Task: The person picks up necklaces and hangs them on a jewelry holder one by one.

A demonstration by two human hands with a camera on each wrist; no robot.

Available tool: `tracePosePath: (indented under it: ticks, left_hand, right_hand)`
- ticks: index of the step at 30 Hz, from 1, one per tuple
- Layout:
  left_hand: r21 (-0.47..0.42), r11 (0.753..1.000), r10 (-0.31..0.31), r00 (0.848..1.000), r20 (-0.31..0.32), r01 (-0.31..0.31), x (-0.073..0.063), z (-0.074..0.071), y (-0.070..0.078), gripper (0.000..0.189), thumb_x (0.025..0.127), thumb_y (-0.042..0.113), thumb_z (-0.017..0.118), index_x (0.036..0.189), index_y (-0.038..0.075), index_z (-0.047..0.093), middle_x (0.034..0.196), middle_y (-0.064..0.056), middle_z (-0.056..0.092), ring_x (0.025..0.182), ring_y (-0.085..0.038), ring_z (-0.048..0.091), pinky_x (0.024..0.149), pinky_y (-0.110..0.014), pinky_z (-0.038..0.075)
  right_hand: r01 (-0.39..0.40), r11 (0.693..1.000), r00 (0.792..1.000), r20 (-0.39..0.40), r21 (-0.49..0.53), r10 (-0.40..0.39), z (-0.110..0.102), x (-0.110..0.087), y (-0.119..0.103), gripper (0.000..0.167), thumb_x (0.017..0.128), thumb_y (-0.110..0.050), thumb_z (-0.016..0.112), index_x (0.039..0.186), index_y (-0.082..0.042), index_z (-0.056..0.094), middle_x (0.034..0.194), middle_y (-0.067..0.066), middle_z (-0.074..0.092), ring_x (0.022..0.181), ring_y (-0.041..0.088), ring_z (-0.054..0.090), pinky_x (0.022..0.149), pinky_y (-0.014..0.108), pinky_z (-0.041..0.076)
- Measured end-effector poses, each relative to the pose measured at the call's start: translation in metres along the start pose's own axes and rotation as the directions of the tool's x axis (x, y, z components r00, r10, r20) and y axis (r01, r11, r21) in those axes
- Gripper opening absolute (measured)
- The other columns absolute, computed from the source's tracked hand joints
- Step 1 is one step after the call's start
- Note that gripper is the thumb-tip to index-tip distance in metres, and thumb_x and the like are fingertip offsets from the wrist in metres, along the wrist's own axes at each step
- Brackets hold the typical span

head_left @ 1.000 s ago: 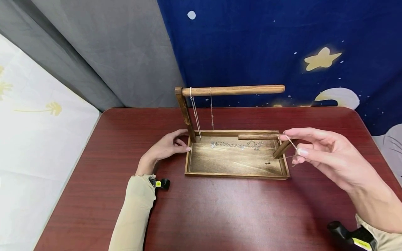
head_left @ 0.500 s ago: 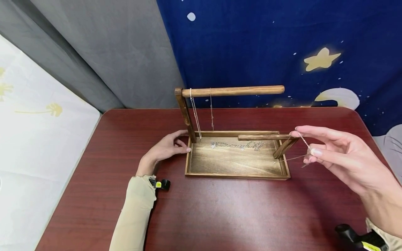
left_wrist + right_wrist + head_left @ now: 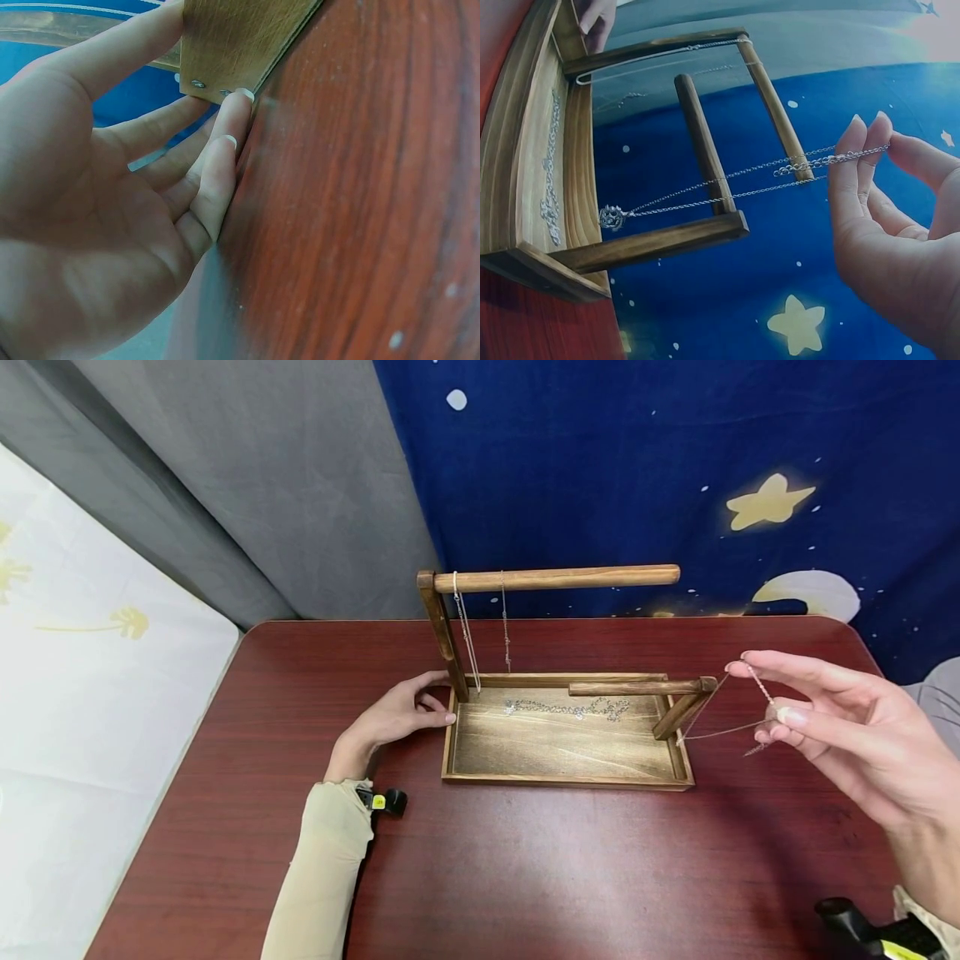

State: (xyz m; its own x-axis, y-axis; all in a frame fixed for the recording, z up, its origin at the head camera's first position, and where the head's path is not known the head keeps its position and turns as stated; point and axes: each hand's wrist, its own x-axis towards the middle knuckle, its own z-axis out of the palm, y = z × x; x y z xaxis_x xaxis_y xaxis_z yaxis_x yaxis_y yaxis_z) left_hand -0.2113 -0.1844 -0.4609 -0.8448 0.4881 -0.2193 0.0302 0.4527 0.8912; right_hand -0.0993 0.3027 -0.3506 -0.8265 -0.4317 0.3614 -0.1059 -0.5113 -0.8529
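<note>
My right hand (image 3: 847, 727) is beyond the right end of a wooden jewelry stand (image 3: 562, 781) with a tray base. Between thumb and fingers it pinches a fine silver necklace (image 3: 705, 202). The chain stretches left from the fingertips in two strands to a round openwork pendant (image 3: 612, 217), which overlaps the tray's right end in the head view. A short chain tail hangs by the fingers in the right wrist view. At the tray's left end, my left hand (image 3: 401, 714) grips the side, thumb at the rim and other fingers behind; several fingertips show in the left wrist view.
On the stand's tall bar (image 3: 570, 578) hang a silver necklace (image 3: 467, 635) and a thinner chain (image 3: 506, 635). The lower bar (image 3: 622, 688) juts over the tray from a right post. Another silver chain (image 3: 558, 706) lies on the tray floor. A dark red table (image 3: 570, 877) bears the stand.
My right hand has moved right and slightly up, drawing the necklace along. Its pendant has shifted from over the tray floor to the tray's right end. The left hand stays put.
</note>
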Motion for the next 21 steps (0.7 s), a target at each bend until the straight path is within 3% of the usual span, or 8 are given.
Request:
tracePosePath:
  ticks: [5, 11, 21]
  left_hand:
    - [-0.012, 1.000, -0.002, 1.000, -0.002, 0.002, -0.0003, 0.0009, 0.0009, 0.074, 0.087, 0.013, 0.078, 0.150, 0.005, 0.039, 0.099, -0.017, 0.068, 0.087, -0.020, 0.067, 0.078, -0.025, 0.051]
    - [-0.007, 1.000, 0.000, 1.000, -0.001, 0.000, -0.0004, 0.0008, -0.0004, 0.075, 0.088, 0.013, 0.077, 0.151, 0.004, 0.038, 0.100, -0.017, 0.068, 0.087, -0.018, 0.067, 0.078, -0.025, 0.051]
    - [-0.006, 1.000, -0.009, 1.000, -0.004, 0.009, 0.0001, 0.0008, 0.0003, 0.074, 0.087, 0.013, 0.078, 0.150, 0.008, 0.040, 0.098, -0.015, 0.070, 0.087, -0.020, 0.068, 0.079, -0.026, 0.051]
  right_hand:
    - [0.022, 0.999, 0.998, -0.053, 0.031, -0.020, -0.0016, -0.0006, -0.0011, 0.049, 0.094, 0.029, 0.025, 0.143, 0.024, 0.026, 0.141, 0.034, 0.046, 0.101, 0.029, 0.063, 0.085, 0.034, 0.054]
    - [0.042, 0.997, 0.993, -0.115, 0.063, -0.035, -0.0030, 0.0011, -0.0005, 0.048, 0.093, 0.030, 0.022, 0.139, 0.025, 0.033, 0.135, 0.034, 0.052, 0.107, 0.033, 0.064, 0.089, 0.036, 0.053]
    - [0.107, 0.989, 0.990, -0.101, 0.104, -0.096, -0.0064, 0.0068, -0.0025, 0.044, 0.094, 0.029, 0.018, 0.135, 0.029, 0.033, 0.133, 0.038, 0.051, 0.102, 0.036, 0.066, 0.091, 0.041, 0.053]
